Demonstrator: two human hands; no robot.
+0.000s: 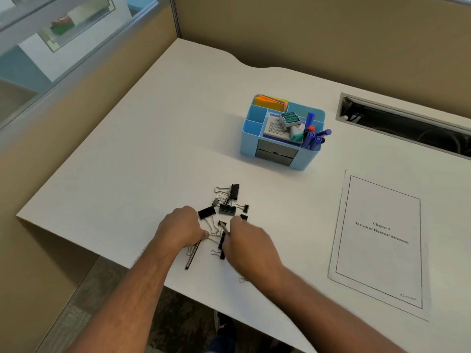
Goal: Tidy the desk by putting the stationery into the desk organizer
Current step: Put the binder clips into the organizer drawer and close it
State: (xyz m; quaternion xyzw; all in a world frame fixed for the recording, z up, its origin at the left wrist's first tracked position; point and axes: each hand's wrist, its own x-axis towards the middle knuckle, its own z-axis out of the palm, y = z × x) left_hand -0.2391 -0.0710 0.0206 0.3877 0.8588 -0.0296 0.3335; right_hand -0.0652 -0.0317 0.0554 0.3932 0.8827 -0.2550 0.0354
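Several black binder clips (226, 207) lie scattered near the front of the white desk (158, 138). My left hand (181, 226) has its fingers curled over clips at the pile's left, with a dark pen (191, 257) sticking out below it. My right hand (248, 242) is blurred and curls around clips at the pile's right side. The light blue desk organizer (283, 135) stands farther back. It holds sticky notes, a stamp, a small booklet and blue markers.
A printed sheet titled "Chapter 5" (379, 240) lies at the right of the desk. A cable slot (405, 123) is cut into the desk at the back right. Beige partition walls close off the back and left. The desk's front edge is below my forearms.
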